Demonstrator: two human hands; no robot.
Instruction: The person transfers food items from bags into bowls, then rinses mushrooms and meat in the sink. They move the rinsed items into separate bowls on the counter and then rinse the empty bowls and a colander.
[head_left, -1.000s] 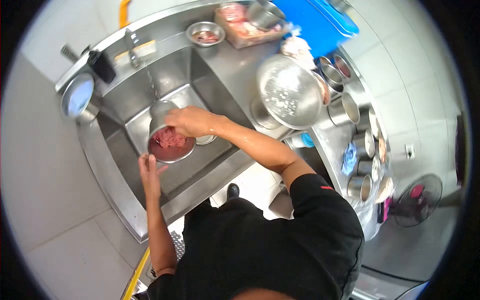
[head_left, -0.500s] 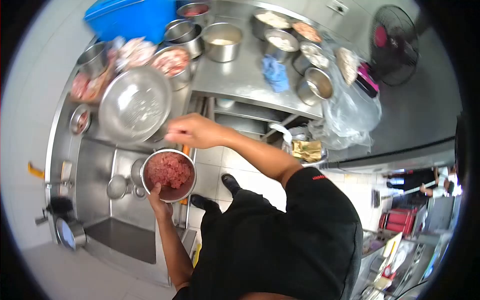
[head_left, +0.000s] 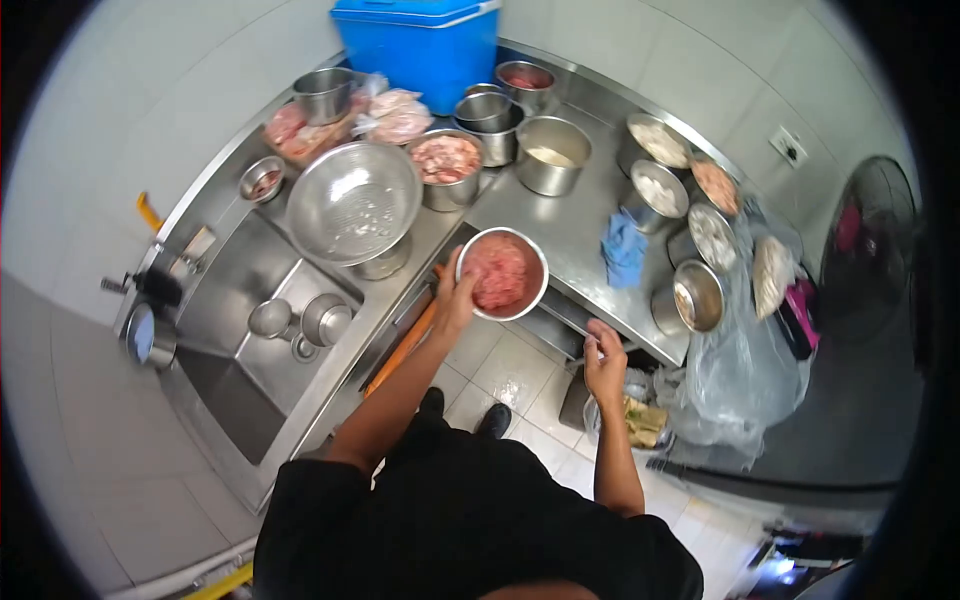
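A round steel pot (head_left: 537,298) holding ground red meat (head_left: 498,276) is gripped at its left rim by my left hand (head_left: 458,296), above the gap in front of the counter. Off to the right, beyond the pot and near the counter's front edge, my right hand (head_left: 604,362) is raised with its fingers bent close together; whether anything small is between them I cannot make out. A large perforated steel bowl (head_left: 355,203) rests on another pot left of the meat pot.
The steel sink (head_left: 235,345) with small pots lies left. Steel pots of meat (head_left: 445,160), a blue cooler (head_left: 415,45) and a blue cloth (head_left: 624,249) stand on the counter (head_left: 500,215). Plastic bags (head_left: 745,380) and a fan (head_left: 868,235) are right.
The view has turned. My left hand has carried the pot from beside the sink toward the right counter. My right hand has moved away from the perforated bowl to the right of the pot.
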